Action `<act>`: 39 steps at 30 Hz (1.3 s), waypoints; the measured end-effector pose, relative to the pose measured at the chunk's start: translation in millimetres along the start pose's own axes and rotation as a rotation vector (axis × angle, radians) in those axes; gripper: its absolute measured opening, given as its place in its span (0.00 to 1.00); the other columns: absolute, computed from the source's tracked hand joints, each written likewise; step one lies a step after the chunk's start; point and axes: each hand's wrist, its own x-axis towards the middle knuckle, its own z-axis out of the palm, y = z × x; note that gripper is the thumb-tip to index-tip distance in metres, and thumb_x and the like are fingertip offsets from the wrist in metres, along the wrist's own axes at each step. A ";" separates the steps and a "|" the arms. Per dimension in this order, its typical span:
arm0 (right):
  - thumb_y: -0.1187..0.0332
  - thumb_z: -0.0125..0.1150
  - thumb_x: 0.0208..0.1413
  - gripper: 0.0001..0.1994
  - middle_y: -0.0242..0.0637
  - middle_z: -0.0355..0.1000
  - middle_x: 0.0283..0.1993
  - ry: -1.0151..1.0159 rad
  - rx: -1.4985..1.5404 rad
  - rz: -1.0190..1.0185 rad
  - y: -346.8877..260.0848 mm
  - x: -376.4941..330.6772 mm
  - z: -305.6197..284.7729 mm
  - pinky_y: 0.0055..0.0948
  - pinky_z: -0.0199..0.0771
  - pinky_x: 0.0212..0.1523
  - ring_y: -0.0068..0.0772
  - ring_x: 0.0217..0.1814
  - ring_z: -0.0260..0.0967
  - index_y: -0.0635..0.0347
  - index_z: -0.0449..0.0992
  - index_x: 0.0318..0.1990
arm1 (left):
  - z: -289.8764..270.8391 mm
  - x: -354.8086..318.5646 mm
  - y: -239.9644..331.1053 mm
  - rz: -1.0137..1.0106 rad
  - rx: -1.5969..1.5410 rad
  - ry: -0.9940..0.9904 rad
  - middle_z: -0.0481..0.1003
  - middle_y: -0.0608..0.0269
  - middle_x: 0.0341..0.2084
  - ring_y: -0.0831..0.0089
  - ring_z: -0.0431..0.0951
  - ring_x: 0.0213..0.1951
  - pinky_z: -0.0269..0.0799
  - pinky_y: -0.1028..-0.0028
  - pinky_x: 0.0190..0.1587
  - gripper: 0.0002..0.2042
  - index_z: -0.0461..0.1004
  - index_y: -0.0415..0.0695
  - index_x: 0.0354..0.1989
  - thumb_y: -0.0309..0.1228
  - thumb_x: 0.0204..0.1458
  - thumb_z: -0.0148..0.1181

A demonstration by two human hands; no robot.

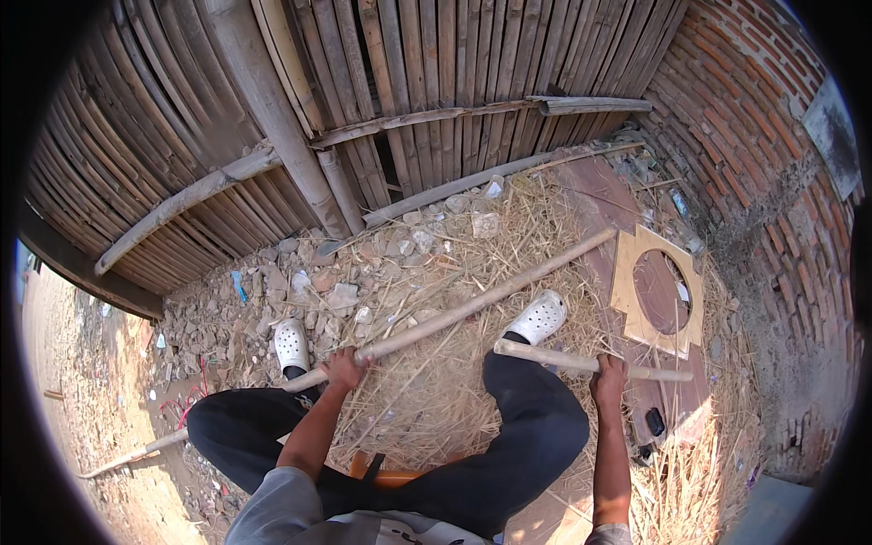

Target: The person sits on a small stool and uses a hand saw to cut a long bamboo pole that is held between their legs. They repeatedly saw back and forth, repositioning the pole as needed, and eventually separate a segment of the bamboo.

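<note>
A long, pale wooden pole (481,302) slants across in front of me, from the ground at the lower left up to the far right. My left hand (344,369) is wrapped round it near its middle, just past my left knee. In my right hand (609,372) is a shorter, thicker stick (549,357), gripped toward its right end. This stick lies roughly level above my right knee, its left end close to the long pole but apart from it. My legs are spread, and the pole crosses above the left one.
Straw (409,400) and broken stones (272,282) cover the ground. A slatted bamboo wall (454,64) stands ahead, a brick wall (772,182) at right. A yellowish board with a round hole (636,309) lies at right, near a small black object (654,421). Orange seat parts (400,476) show beneath me.
</note>
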 end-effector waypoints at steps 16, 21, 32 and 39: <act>0.73 0.53 0.51 0.14 0.40 0.68 0.47 -0.112 0.016 -0.435 -237.7 242.2 162.0 0.58 0.43 0.70 0.44 0.61 0.60 0.52 0.74 0.46 | -21.7 94.1 37.6 0.097 -1.012 -0.219 0.67 0.46 0.57 0.62 0.73 0.52 0.69 0.67 0.53 0.34 0.53 0.40 0.67 0.46 0.59 0.56; 0.76 0.55 0.48 0.15 0.42 0.67 0.46 -0.146 0.097 -0.432 -262.5 283.0 230.4 0.57 0.42 0.71 0.45 0.60 0.61 0.52 0.74 0.44 | -5.8 163.0 40.3 -0.071 -1.305 -0.303 0.68 0.50 0.56 0.65 0.73 0.51 0.70 0.71 0.51 0.32 0.54 0.39 0.67 0.41 0.59 0.57; 0.76 0.51 0.49 0.14 0.42 0.66 0.46 -0.208 0.050 -0.400 -247.6 359.1 323.0 0.55 0.39 0.72 0.45 0.59 0.61 0.52 0.75 0.43 | 38.0 276.7 23.9 0.403 -0.505 0.156 0.71 0.55 0.52 0.59 0.72 0.52 0.64 0.62 0.55 0.26 0.70 0.44 0.56 0.37 0.47 0.66; 0.78 0.52 0.47 0.16 0.44 0.65 0.47 -0.151 0.057 -0.419 -267.1 363.7 362.7 0.55 0.39 0.72 0.46 0.58 0.62 0.53 0.75 0.44 | 10.3 319.3 0.2 0.243 -0.078 0.127 0.69 0.60 0.54 0.62 0.64 0.60 0.51 0.48 0.60 0.30 0.69 0.50 0.55 0.49 0.44 0.65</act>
